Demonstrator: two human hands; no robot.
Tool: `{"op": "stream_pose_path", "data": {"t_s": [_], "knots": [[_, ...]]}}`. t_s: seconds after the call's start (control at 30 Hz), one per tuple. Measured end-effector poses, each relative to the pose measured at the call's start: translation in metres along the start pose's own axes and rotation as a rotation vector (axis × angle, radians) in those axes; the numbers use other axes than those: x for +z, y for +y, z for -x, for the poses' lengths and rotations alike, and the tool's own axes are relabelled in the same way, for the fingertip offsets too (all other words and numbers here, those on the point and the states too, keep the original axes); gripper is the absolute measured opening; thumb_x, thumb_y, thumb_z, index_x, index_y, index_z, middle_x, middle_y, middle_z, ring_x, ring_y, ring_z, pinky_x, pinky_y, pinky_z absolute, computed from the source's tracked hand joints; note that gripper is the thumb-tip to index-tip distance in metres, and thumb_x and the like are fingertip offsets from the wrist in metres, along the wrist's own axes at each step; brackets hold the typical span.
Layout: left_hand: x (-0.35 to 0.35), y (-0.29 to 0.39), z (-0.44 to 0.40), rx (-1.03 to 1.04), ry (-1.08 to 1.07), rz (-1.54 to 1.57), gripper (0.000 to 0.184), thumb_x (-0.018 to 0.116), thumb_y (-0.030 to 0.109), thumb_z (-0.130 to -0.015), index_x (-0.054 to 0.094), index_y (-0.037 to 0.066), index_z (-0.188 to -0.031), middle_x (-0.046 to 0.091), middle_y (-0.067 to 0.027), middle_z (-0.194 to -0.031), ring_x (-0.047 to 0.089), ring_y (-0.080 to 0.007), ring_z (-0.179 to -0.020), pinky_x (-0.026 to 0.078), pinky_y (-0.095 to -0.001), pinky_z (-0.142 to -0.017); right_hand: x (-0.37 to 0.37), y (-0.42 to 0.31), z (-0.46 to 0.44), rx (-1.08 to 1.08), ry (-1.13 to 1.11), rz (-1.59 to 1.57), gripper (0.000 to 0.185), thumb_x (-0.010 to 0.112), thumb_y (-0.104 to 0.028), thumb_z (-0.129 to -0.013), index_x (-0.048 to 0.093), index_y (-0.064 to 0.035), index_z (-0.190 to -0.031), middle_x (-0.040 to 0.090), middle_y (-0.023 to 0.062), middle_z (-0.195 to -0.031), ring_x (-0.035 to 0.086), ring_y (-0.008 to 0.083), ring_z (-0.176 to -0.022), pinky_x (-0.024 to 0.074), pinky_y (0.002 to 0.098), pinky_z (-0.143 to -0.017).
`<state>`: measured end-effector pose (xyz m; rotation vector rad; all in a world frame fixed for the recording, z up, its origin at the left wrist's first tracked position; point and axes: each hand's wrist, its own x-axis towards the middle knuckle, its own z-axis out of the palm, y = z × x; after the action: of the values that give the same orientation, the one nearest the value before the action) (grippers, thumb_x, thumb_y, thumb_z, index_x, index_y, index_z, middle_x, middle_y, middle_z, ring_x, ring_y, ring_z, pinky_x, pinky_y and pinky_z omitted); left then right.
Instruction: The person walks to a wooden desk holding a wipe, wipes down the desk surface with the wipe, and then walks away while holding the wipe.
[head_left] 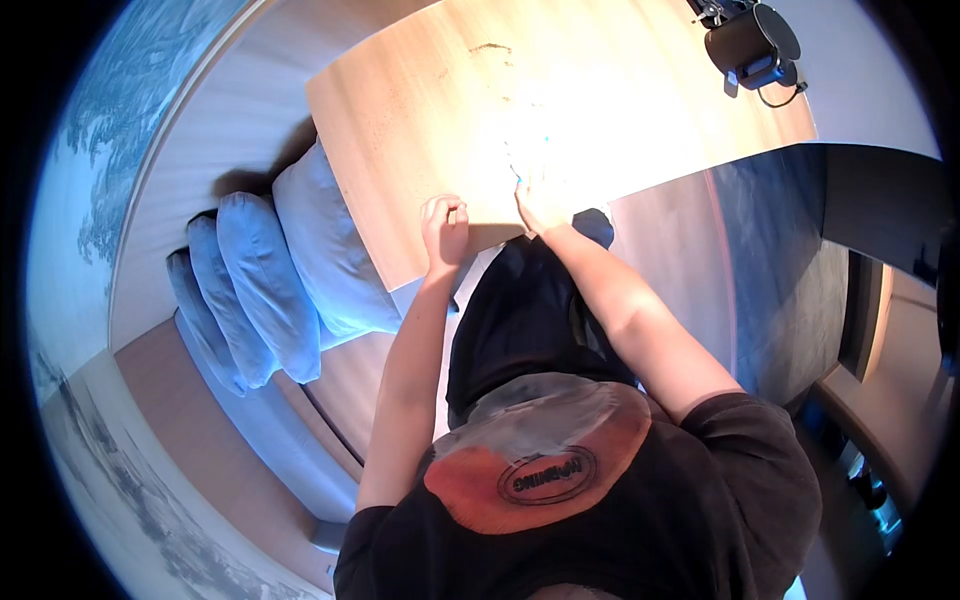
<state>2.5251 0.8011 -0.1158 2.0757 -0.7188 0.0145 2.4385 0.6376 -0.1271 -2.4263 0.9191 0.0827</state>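
Specks (491,47) are left on the bench (375,160), some just beyond the right hand (540,208), so work looks unfinished; glare hides its fingers, the left hand's (445,230) bend, and I cannot tell either grip.

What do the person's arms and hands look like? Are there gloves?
No gloves! The left hand and right hand are bare, though glare washes out part of the right one. Both forearms are uncovered, with no watch showing. Dark, short sleeves sit above them.
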Motion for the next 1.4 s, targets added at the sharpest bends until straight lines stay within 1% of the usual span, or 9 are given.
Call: {"op": "stream_pose_path", "data": {"t_s": [0.37,0.47,0.6,0.7,0.73,0.87,0.97,1.1,1.4], "knots": [[-0.041,-0.002,0.016,-0.080,-0.015,-0.018,0.003,0.059,0.002,-0.075,0.056,0.002,-0.075,0.059,-0.0106,-0.083,0.054,-0.0264,-0.083,0.043,-0.0354,-0.076,0.035,-0.069,-0.020,-0.433,-0.043,-0.205,0.053,0.035,-0.024,-0.089,0.029,-0.0042,-0.138,0.020,0.0188,-0.145,0.016,0.0321,-0.135,0.0124,0.0423,-0.109],[-0.039,0.000,0.013,-0.085,0.014,-0.011,0.004,0.060,0.004,-0.076,0.056,0.002,-0.075,0.058,-0.0106,-0.082,0.054,-0.0263,-0.082,0.043,-0.0362,-0.076,0.024,-0.077,-0.026,-0.302,0.098,-0.773,0.049,0.036,-0.020,-0.089,0.035,-0.0022,-0.135,0.032,0.0184,-0.140,0.032,0.0302,-0.128,0.0217,0.0356,-0.106],[-0.022,0.010,-0.002,-0.115,0.045,-0.010,0.003,0.059,0.005,-0.076,0.057,0.003,-0.077,0.059,-0.0103,-0.081,0.053,-0.0266,-0.082,0.042,-0.0365,-0.075,-0.015,-0.075,-0.031,0.168,-0.078,-1.625,0.044,0.038,-0.023,-0.090,0.046,0.0038,-0.123,0.055,0.0139,-0.116,0.050,0.0209,-0.106,0.0348,0.0285,-0.093],[-0.006,0.018,-0.014,-0.096,0.025,0.000,0.003,0.059,0.005,-0.077,0.058,0.003,-0.078,0.059,-0.0103,-0.082,0.053,-0.0270,-0.082,0.042,-0.0368,-0.075,-0.037,-0.056,-0.045,0.379,-0.002,-1.806,0.042,0.041,-0.031,-0.088,0.053,0.0009,-0.113,0.061,0.0118,-0.103,0.057,0.0205,-0.089,0.0443,0.0296,-0.077],[0.003,0.020,-0.020,-0.083,0.016,0.016,0.003,0.059,0.006,-0.077,0.058,0.003,-0.079,0.059,-0.0103,-0.082,0.053,-0.0270,-0.082,0.042,-0.0369,-0.075,-0.041,-0.045,-0.054,0.347,-0.029,-1.906,0.041,0.043,-0.037,-0.087,0.056,-0.0029,-0.104,0.063,0.0091,-0.089,0.059,0.0187,-0.070,0.0470,0.0304,-0.060],[0.027,0.040,-0.047,0.078,-0.075,-0.002,0.006,0.057,0.008,-0.079,0.059,0.003,-0.080,0.061,-0.0113,-0.084,0.054,-0.0287,-0.084,0.043,-0.0382,-0.077,-0.070,-0.007,-0.083,0.303,0.040,-2.009,0.039,0.042,-0.036,-0.087,0.057,-0.0028,-0.101,0.063,0.0088,-0.082,0.059,0.0179,-0.063,0.0461,0.0297,-0.050],[0.040,0.048,-0.063,0.133,-0.202,-0.045,0.010,0.056,0.009,-0.081,0.061,0.001,-0.082,0.064,-0.0130,-0.091,0.059,-0.0296,-0.087,0.045,-0.0383,-0.080,-0.110,0.009,-0.088,0.326,0.331,-1.795,0.041,0.042,-0.035,-0.087,0.057,-0.0005,-0.102,0.063,0.0102,-0.087,0.060,0.0183,-0.071,0.0476,0.0306,-0.059],[0.055,0.050,-0.074,0.185,-0.293,-0.126,0.015,0.055,0.013,-0.082,0.064,0.001,-0.083,0.065,-0.0142,-0.094,0.061,-0.0287,-0.088,0.047,-0.0372,-0.081,-0.126,0.052,-0.113,0.358,0.406,-1.450,0.049,0.040,-0.031,-0.089,0.050,0.0064,-0.118,0.057,0.0159,-0.107,0.051,0.0209,-0.102,0.0362,0.0346,-0.091],[0.062,0.034,-0.076,0.061,-0.342,-0.235,0.017,0.056,0.012,-0.080,0.066,0.001,-0.089,0.065,-0.0146,-0.094,0.061,-0.0291,-0.089,0.046,-0.0376,-0.082,-0.108,0.095,-0.146,-0.018,0.196,-0.401,0.052,0.030,-0.024,-0.089,0.029,-0.0063,-0.138,0.026,0.0166,-0.143,0.017,0.0309,-0.135,0.0070,0.0386,-0.111]]}}
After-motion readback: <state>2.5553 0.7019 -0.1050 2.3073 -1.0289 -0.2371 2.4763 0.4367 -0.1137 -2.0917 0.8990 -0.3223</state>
